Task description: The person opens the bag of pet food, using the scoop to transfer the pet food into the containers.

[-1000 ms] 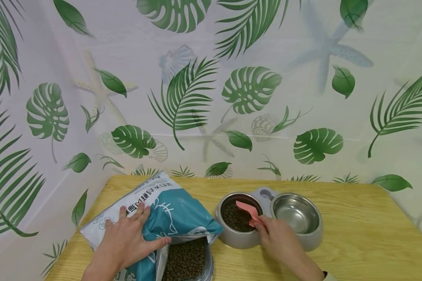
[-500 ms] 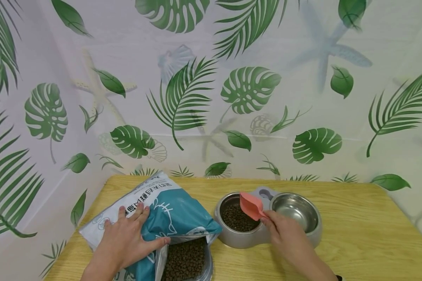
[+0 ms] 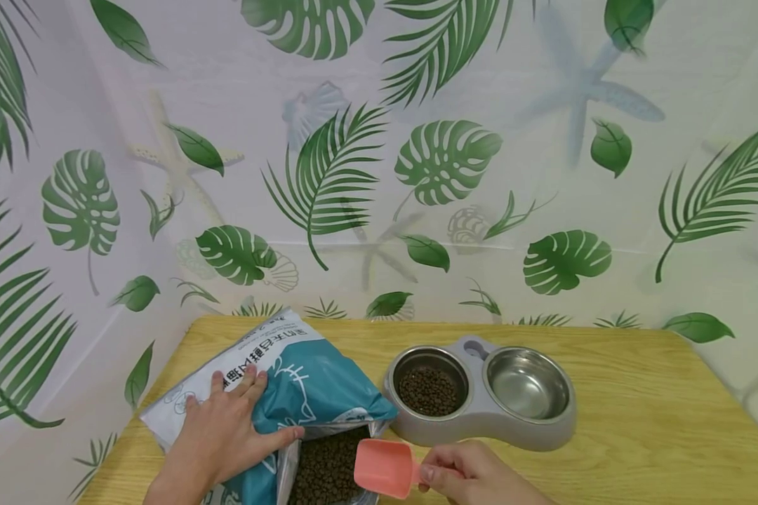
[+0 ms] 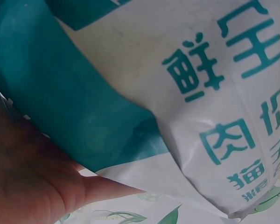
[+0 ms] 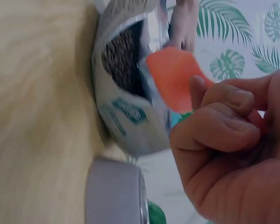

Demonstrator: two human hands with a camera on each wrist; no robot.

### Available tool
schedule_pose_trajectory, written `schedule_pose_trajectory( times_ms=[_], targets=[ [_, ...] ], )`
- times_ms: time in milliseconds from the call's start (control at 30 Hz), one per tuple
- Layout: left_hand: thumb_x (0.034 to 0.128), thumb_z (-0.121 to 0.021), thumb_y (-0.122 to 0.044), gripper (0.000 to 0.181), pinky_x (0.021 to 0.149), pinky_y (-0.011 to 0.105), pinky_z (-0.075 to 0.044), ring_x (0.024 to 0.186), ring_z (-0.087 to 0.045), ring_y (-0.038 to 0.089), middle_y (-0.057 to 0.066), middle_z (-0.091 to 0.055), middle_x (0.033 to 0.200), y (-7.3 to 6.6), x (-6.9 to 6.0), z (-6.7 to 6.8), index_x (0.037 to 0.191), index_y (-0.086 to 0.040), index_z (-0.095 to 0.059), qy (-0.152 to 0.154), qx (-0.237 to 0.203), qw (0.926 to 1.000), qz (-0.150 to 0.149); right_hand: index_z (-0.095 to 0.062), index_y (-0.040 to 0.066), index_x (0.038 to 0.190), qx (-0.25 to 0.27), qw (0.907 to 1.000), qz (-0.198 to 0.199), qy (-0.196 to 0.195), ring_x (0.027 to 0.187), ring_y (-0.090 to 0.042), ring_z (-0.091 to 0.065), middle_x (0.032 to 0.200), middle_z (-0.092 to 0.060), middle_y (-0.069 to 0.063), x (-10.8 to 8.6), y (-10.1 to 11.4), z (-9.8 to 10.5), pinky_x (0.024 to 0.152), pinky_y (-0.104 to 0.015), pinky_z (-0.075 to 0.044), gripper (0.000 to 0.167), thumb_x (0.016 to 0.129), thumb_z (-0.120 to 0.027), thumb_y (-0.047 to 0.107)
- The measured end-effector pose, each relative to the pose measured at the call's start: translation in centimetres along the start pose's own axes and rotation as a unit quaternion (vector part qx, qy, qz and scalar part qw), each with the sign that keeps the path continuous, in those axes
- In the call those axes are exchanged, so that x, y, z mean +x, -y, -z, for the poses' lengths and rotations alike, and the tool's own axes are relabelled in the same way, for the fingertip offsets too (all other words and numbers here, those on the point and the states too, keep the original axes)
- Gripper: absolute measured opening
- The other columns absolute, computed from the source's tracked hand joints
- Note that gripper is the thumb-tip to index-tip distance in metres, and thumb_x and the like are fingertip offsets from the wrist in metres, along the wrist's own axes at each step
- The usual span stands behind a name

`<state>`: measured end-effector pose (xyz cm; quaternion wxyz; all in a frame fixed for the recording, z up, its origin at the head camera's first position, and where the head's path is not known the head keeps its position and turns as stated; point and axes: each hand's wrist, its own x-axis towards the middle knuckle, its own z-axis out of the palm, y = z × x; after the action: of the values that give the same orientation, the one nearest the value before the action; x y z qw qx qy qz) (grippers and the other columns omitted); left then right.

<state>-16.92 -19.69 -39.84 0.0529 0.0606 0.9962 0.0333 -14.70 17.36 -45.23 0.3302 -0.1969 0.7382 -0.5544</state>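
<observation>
The left hand [image 3: 224, 428] lies on a blue-green and white bag [image 3: 328, 379], and its fingers are spread wide and almost straight. It rests on the bag, with the thumb pointing at the edge of the bag's mouth. From close to the left wrist, the hand is right up against the bag, and big blue-green letters show beside it

The right hand [image 3: 470, 473] is curled up tight. Its fingers and thumb hold the handle of a pink scoop [image 3: 384, 468]. The scoop is at the side of the bag's mouth, in front of the bowls, and its pink inside shows. I cannot tell if the scoop touches the bag

The bag lies at a slant on the wooden table [image 3: 657, 407]. Its mouth is wide and faces the person, and lots of little brown bits [image 3: 328, 466] are inside

Just beside the bag sits a grey stand [image 3: 493, 435] with two metal bowls. The bowl nearer the bag [image 3: 427, 355] has a pile of brown bits [image 3: 427, 391] in it. The other bowl [image 3: 530, 389] shows its shiny bottom. Behind the table hangs a pale cloth [image 3: 379, 224] with green leaves, shells and starfish on it
</observation>
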Motion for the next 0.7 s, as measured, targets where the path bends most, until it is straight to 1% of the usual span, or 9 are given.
schedule_pose_trajectory(
  times_ms=[67,133,200,267,333,433,533,600,700],
  targets=[
    [0.0757,-0.049,-0.094,0.115,0.093,0.088,-0.034,0.139,-0.036,0.066,0.021,-0.046,0.158,0.0,0.0,0.1,0.153,-0.008,-0.049,0.0,0.0,1.0,0.0,-0.071,0.003,0.111,0.058,0.9976,-0.014,0.036,0.055,-0.009,-0.044,0.072,-0.056,0.003,1.8,-3.9,-0.1,0.052,-0.023,-0.039,0.038,0.108,-0.051,0.036],
    [0.0757,-0.048,-0.094,0.115,0.093,0.088,-0.034,0.139,-0.036,0.065,0.02,-0.046,0.158,0.0,0.1,0.1,0.153,-0.008,-0.049,0.002,-0.001,1.0,0.001,-0.07,0.001,0.114,0.121,0.9904,-0.028,0.061,0.058,-0.006,-0.05,0.081,-0.065,0.0,3.2,-7.0,-0.6,0.055,-0.022,-0.046,0.041,0.108,-0.05,0.037],
    [0.0758,-0.048,-0.094,0.115,0.094,0.088,-0.033,0.14,-0.035,0.066,0.021,-0.046,0.158,-0.1,0.1,0.1,0.153,-0.008,-0.048,0.004,-0.001,1.0,0.002,-0.068,0.003,0.12,0.188,0.9745,-0.048,0.112,0.069,-0.003,-0.063,0.096,-0.073,0.0,4.9,-10.6,-0.5,0.064,-0.022,-0.055,0.043,0.108,-0.05,0.04],
    [0.0758,-0.048,-0.094,0.116,0.094,0.088,-0.033,0.14,-0.035,0.066,0.021,-0.045,0.159,-0.1,0.1,0.1,0.154,-0.008,-0.048,0.006,-0.002,1.0,0.003,-0.066,0.003,0.126,0.232,0.9581,-0.075,0.15,0.084,0.0,-0.069,0.108,-0.075,0.002,5.2,-10.2,-1.2,0.077,-0.021,-0.058,0.043,0.108,-0.05,0.038],
    [0.0759,-0.048,-0.094,0.116,0.095,0.088,-0.032,0.14,-0.034,0.066,0.021,-0.045,0.159,-0.1,0.2,0.2,0.154,-0.008,-0.048,0.009,-0.003,1.0,0.003,-0.066,0.005,0.13,0.263,0.943,-0.104,0.175,0.096,0.0,-0.07,0.11,-0.075,0.006,5.6,-10.0,-1.9,0.087,-0.021,-0.057,0.043,0.107,-0.052,0.037],
    [0.076,-0.048,-0.094,0.116,0.096,0.088,-0.032,0.141,-0.032,0.067,0.02,-0.044,0.16,-0.1,0.1,0.2,0.154,-0.008,-0.047,0.011,-0.006,0.9999,0.004,-0.067,0.01,0.134,0.329,0.9098,-0.144,0.209,0.101,0.003,-0.068,0.109,-0.074,0.012,6.3,-9.8,-2.9,0.092,-0.017,-0.054,0.042,0.105,-0.054,0.038],
    [0.0763,-0.048,-0.094,0.116,0.096,0.088,-0.031,0.141,-0.031,0.067,0.021,-0.043,0.16,0.0,0.1,0.3,0.155,-0.008,-0.046,0.013,-0.007,0.9999,0.006,-0.069,0.014,0.131,0.396,0.8773,-0.17,0.212,0.102,0.005,-0.068,0.107,-0.074,0.014,6.9,-9.4,-4.0,0.093,-0.014,-0.052,0.036,0.105,-0.056,0.035],
    [0.0764,-0.048,-0.094,0.116,0.097,0.088,-0.031,0.141,-0.031,0.067,0.02,-0.042,0.161,0.0,0.1,0.3,0.155,-0.008,-0.046,0.015,-0.008,0.9998,0.008,-0.069,0.015,0.13,0.429,0.86,-0.178,0.211,0.104,0.005,-0.068,0.11,-0.074,0.013,7.2,-9.2,-4.6,0.095,-0.012,-0.05,0.034,0.105,-0.057,0.034],
    [0.0763,-0.047,-0.094,0.116,0.097,0.088,-0.031,0.141,-0.031,0.067,0.02,-0.042,0.161,0.0,0.0,0.3,0.155,-0.008,-0.046,0.016,-0.007,0.9998,0.008,-0.059,0.01,0.144,0.449,0.8534,-0.171,0.203,0.119,0.0,-0.064,0.13,-0.07,0.005,7.8,-8.9,-5.3,0.106,-0.017,-0.047,0.044,0.106,-0.056,0.031]
  ],
)
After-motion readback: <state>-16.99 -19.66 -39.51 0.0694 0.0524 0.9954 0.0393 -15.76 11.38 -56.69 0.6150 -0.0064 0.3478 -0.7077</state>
